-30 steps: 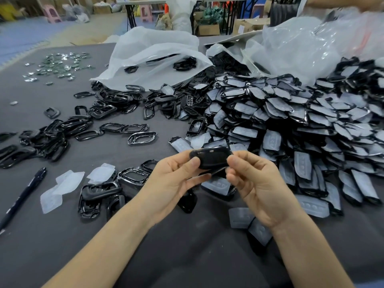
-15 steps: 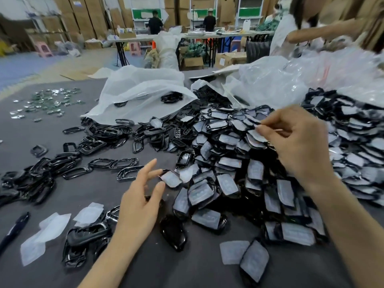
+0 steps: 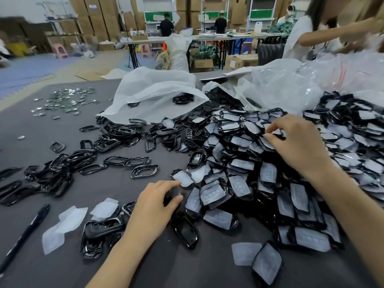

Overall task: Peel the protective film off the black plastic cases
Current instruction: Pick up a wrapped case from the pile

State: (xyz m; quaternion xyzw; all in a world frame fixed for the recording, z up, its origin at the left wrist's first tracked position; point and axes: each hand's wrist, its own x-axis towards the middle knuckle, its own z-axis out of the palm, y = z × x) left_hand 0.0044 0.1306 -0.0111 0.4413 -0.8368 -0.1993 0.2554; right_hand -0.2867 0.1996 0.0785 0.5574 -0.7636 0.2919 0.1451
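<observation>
Low on the bench (image 3: 52, 132), the left hand (image 3: 153, 208) is lying loosely curved at the pile's (image 3: 239, 183) near rim; I cannot tell if it is gripping anything. Farther in, the right hand (image 3: 299, 146) is pinching a filmed case (image 3: 275, 133) atop the pile, just left of its palm, with the left hand well apart.

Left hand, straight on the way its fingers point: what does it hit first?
Likely the film-covered black plastic case at the edge of the case pile, just beyond the left hand's index fingertip; whether they touch is unclear.

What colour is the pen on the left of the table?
Black; the pen shows best in the head view.
</observation>
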